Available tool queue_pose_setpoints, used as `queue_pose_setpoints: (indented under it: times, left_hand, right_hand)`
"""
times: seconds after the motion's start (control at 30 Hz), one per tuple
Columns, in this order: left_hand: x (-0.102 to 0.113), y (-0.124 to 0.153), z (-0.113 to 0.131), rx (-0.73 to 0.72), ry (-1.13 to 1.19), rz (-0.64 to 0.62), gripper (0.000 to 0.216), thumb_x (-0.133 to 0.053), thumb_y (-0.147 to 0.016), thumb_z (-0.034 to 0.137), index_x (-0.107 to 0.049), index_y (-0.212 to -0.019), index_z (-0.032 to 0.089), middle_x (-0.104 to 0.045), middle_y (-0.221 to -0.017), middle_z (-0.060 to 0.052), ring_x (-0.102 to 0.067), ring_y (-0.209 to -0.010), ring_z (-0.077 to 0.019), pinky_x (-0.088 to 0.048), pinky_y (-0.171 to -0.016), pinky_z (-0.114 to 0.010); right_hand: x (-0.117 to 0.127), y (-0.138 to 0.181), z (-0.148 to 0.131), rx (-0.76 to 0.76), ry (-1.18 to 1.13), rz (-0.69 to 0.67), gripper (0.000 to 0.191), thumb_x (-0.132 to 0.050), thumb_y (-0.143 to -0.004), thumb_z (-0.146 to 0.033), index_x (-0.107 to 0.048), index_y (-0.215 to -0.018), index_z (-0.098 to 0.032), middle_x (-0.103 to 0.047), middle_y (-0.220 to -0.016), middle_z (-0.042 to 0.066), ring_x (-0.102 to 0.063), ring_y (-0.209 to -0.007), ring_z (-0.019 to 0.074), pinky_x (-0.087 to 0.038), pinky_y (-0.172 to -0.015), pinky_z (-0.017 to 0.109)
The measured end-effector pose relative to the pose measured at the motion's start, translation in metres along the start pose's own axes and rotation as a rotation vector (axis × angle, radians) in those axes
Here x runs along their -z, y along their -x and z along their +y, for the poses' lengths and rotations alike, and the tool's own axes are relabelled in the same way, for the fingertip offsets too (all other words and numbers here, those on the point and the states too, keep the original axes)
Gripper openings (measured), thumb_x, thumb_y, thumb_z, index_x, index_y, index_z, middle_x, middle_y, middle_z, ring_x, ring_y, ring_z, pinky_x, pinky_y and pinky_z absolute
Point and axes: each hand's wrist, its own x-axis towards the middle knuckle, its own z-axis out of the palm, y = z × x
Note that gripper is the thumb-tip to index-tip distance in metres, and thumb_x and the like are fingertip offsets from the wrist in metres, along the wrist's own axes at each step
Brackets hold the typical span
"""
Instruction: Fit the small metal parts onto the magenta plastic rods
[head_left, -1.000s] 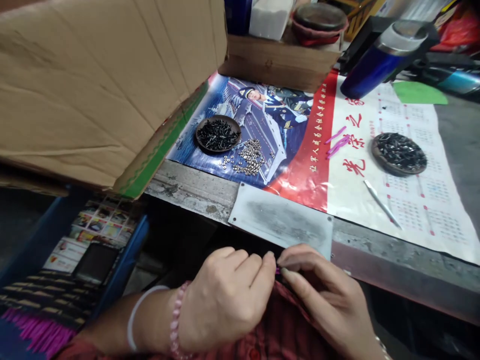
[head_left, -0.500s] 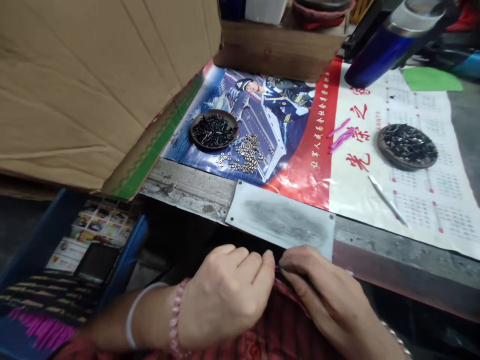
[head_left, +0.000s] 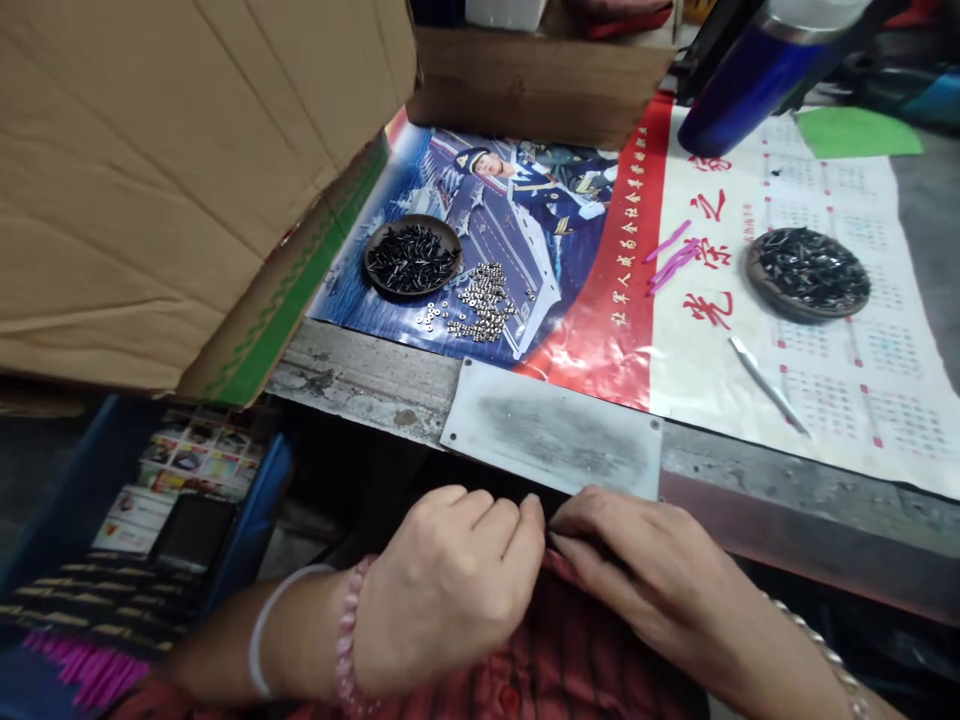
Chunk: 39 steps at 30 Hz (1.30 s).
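My left hand (head_left: 457, 580) is closed in a fist in front of the bench edge, its thumb tip pressed against the curled forefinger. Close beside it, my right hand (head_left: 630, 560) pinches with thumb and forefinger. The fingertips of both hands almost meet, and whatever they grip is too small and too hidden to name. Beyond them a white metal plate (head_left: 555, 425) with a dark smudge is fixed at the bench edge. On the poster lie a pile of small metal beads (head_left: 484, 303), a dish of short black pieces (head_left: 412, 257) and several pink strips (head_left: 675, 262).
A large cardboard box (head_left: 187, 180) stands at the left. At the right are a second dish of black pieces (head_left: 808, 272), a pointed metal tool (head_left: 769, 387) and a blue bottle (head_left: 739, 85). A blue bin (head_left: 274, 480) with black and pink strips sits low at left.
The view has shifted slightly, so the bench things sit a little further left and higher. The hands have drawn slightly closer, and the dark purplish bit seen between the fingertips is now hidden.
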Motion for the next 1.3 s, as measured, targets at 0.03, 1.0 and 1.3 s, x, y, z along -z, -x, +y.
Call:
queue_pose_setpoints:
  times: [0.03,1.0,1.3]
  left_hand:
    - [0.0,0.0,0.0,0.001,-0.001,0.002,0.015,-0.056,-0.095,0.004,-0.07,-0.1,0.003,-0.065,-0.065,-0.002,-0.059,-0.054,-0.0204,-0.042,-0.046,-0.038]
    - [0.006,0.002,0.001,-0.007,0.078,0.066,0.021,-0.049,-0.101,0.006,-0.069,-0.105,0.004,-0.078,-0.08,-0.009,-0.071,-0.062,-0.0203,-0.046,-0.049,-0.035]
    - [-0.002,0.008,0.007,-0.067,0.133,0.162,0.018,-0.048,-0.102,0.008,-0.065,-0.105,0.005,-0.078,-0.082,-0.01,-0.071,-0.061,-0.0193,-0.05,-0.051,-0.032]
  right_hand:
    - [0.001,0.001,0.001,-0.005,-0.008,-0.01,0.013,-0.049,-0.105,-0.026,-0.06,-0.099,-0.023,-0.068,-0.085,0.001,-0.065,-0.073,0.0156,-0.05,-0.066,0.028]
    - [-0.01,0.003,-0.006,-0.118,-0.298,0.173,0.025,-0.052,-0.101,-0.023,-0.053,-0.076,-0.021,-0.058,-0.066,-0.005,-0.051,-0.058,0.0074,-0.041,-0.057,0.017]
    - [-0.015,0.001,-0.012,-0.231,-0.52,0.141,0.032,-0.05,-0.1,-0.032,-0.049,-0.07,-0.021,-0.054,-0.059,-0.004,-0.049,-0.053,0.0092,-0.041,-0.052,0.019]
